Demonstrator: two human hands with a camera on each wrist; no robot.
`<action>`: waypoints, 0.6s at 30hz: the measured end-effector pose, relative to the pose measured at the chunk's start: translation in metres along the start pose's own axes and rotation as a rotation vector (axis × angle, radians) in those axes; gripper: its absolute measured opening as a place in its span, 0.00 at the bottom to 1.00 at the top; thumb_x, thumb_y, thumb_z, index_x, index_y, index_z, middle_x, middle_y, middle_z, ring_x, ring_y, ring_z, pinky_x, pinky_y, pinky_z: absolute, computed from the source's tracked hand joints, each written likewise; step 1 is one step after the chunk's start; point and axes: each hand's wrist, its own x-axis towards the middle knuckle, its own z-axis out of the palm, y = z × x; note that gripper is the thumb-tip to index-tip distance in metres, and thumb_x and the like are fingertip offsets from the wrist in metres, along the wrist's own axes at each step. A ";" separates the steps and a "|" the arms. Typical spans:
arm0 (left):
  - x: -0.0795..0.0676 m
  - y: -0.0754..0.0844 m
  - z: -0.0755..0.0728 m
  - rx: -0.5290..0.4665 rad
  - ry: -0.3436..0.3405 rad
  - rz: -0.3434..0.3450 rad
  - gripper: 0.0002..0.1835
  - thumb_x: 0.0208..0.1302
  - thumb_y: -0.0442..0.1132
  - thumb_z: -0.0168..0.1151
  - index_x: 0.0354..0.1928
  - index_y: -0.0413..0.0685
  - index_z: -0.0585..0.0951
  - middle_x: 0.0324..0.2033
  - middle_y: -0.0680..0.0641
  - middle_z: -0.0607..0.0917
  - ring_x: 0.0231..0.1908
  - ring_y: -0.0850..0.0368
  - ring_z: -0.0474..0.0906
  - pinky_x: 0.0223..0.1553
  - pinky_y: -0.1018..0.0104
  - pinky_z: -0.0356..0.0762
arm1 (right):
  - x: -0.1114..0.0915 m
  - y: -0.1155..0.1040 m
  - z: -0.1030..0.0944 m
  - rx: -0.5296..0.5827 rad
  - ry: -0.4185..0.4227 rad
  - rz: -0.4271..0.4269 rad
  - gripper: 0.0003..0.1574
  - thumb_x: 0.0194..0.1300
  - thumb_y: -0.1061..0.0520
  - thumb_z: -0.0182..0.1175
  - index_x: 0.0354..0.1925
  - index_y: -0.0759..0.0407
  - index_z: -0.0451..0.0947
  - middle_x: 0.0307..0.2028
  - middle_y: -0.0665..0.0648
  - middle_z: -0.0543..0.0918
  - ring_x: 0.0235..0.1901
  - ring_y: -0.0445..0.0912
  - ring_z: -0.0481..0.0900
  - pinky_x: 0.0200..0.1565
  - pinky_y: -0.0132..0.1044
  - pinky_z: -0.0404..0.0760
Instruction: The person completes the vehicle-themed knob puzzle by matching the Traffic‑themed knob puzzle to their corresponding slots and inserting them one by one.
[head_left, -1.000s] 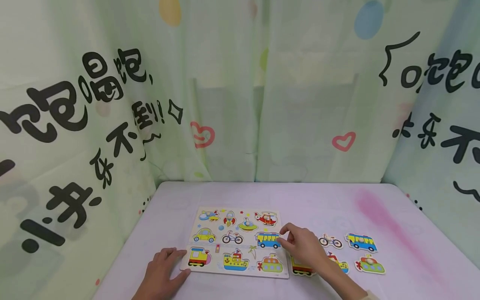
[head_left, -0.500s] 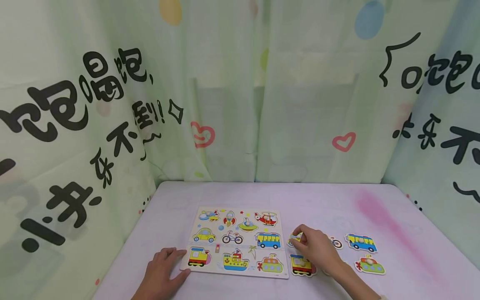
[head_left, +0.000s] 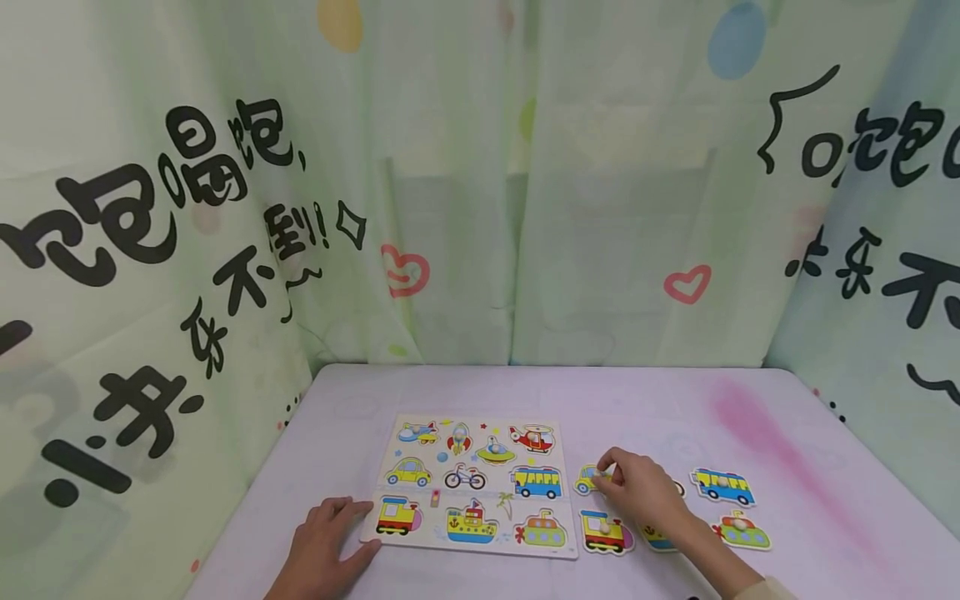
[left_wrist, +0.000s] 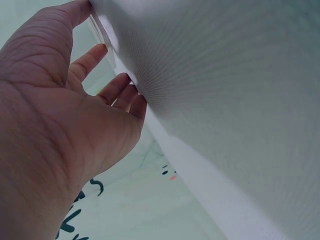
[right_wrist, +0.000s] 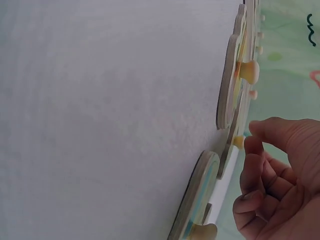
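Note:
A wooden vehicle puzzle board lies flat on the table. My left hand rests at its lower left corner, fingers and thumb at the edge; in the left wrist view the left hand shows from the palm side. My right hand is at the yellow car puzzle piece, thumb and index fingertips at its knob. In the right wrist view, the right hand has those fingertips close beside a small yellow knob. The piece lies flat, partly covered by the fingers.
Other loose pieces lie right of the board: a train, a bus, a submarine, a boat and a bicycle, the last two mostly behind the right hand. Printed curtains surround the table.
My right hand has moved right from the board's edge to the car piece, uncovering the car and the train and covering much of the bicycle and boat. The left hand stays put.

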 end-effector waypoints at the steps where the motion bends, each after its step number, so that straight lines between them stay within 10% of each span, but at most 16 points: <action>1: 0.000 0.000 0.000 0.001 0.000 0.000 0.32 0.57 0.57 0.75 0.62 0.56 0.81 0.61 0.42 0.76 0.59 0.40 0.71 0.58 0.33 0.73 | 0.001 0.001 0.000 0.000 -0.003 0.001 0.14 0.64 0.53 0.71 0.44 0.57 0.81 0.22 0.50 0.71 0.22 0.44 0.68 0.25 0.33 0.64; 18: -0.002 -0.002 0.000 0.004 0.023 0.037 0.31 0.57 0.57 0.74 0.62 0.55 0.81 0.61 0.42 0.76 0.60 0.41 0.71 0.60 0.34 0.71 | 0.010 0.005 0.005 0.005 -0.024 -0.002 0.10 0.64 0.55 0.70 0.41 0.58 0.82 0.21 0.51 0.71 0.23 0.44 0.69 0.26 0.35 0.65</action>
